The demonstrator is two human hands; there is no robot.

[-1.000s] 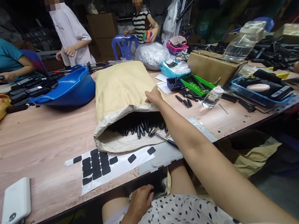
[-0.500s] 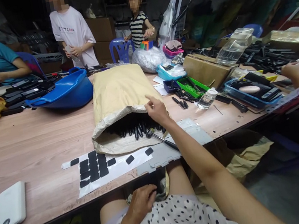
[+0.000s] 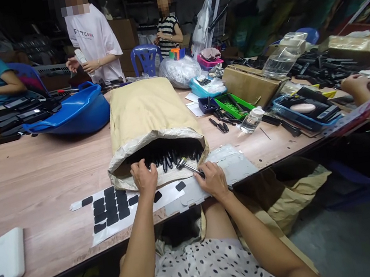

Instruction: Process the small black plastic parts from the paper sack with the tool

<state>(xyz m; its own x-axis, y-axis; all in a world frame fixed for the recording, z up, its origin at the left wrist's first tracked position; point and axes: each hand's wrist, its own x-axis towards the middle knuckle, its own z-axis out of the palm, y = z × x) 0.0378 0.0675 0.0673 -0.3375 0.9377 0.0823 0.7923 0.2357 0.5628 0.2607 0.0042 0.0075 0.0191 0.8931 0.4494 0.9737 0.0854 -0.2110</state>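
A tan paper sack (image 3: 146,105) lies on the table, its mouth towards me and several black, pen-like pieces (image 3: 165,163) inside. At the left of that mouth is my left hand (image 3: 145,179), its fingers bent and apart, with nothing visible in them; the tips are partly lost against the dark inside. My right hand (image 3: 213,180) is closed around the black handle of a small hammer (image 3: 190,168). The hammer's metal head rests on the sack's lower lip. In front of the sack, a white sheet (image 3: 98,235) carries several black rounded-square stickers (image 3: 111,205).
A grey board (image 3: 233,161) lies under my right hand. Further left are a blue basin (image 3: 77,110) and a white power bank (image 3: 4,263). To the right stand a green tray (image 3: 231,107), a water bottle (image 3: 252,120) and a cardboard box (image 3: 250,82). Other people work around the table.
My left hand has risen from my lap to the sack's mouth. My right hand has come down from the sack's upper edge onto the hammer handle.
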